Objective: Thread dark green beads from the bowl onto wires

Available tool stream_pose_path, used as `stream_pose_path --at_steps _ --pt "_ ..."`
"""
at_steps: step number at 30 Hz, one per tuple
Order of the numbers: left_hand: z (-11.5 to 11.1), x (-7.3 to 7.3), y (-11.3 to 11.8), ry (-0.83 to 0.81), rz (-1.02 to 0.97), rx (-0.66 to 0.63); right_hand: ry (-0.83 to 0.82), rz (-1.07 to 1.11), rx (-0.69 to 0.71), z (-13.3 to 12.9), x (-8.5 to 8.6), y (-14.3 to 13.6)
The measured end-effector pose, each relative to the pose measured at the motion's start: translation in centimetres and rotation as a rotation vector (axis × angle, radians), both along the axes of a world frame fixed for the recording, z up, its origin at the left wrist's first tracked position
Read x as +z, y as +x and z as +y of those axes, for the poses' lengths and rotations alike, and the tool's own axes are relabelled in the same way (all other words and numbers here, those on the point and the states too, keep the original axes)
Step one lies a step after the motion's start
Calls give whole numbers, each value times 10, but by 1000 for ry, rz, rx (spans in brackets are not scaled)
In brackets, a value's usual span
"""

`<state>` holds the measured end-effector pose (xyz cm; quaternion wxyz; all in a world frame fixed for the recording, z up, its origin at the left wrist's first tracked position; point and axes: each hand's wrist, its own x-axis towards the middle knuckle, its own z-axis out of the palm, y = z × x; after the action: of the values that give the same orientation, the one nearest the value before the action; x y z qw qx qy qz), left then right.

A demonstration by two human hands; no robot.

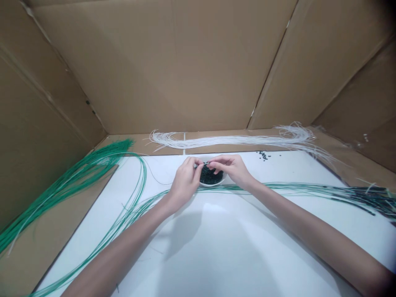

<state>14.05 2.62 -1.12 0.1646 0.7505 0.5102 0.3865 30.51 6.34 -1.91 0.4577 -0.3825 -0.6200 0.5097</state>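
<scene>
Over a white bowl (211, 185) filled with small dark bead-like pieces (211, 176), my two hands meet fingertip to fingertip. My left hand (187, 177) is closed in a pinch at the bowl's left rim. A thin strand (158, 180) curves across the tabletop and runs in behind that hand; its end seems to be between the fingertips. From the right, my right hand (232, 168) pinches with thumb and forefinger just above the dark pieces. Whatever it grips is too small to make out. Long green strands (280, 188) pass under both forearms, close to the bowl's near side.
A bundle of white strands (222, 141) lies along the back on cardboard. More green strands (102, 165) are heaped at left. Strands with dark pieces threaded on them (371, 198) lie at right. Loose dark bits (263, 155) dot the white tabletop (216, 255). Cardboard walls (173, 66) surround it.
</scene>
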Motion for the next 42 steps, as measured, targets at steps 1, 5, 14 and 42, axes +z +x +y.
stream_pose_path --at_steps 1,5,14,42 --pt "0 0 0 2 4 -4 4 -3 -10 0 0 0" --pt "0 1 0 7 10 -3 3 -2 -3 0 0 1" --pt "0 1 0 38 30 9 -21 -24 61 -1 3 3" --pt "0 -1 0 75 64 -26 29 -44 30 -1 3 3"
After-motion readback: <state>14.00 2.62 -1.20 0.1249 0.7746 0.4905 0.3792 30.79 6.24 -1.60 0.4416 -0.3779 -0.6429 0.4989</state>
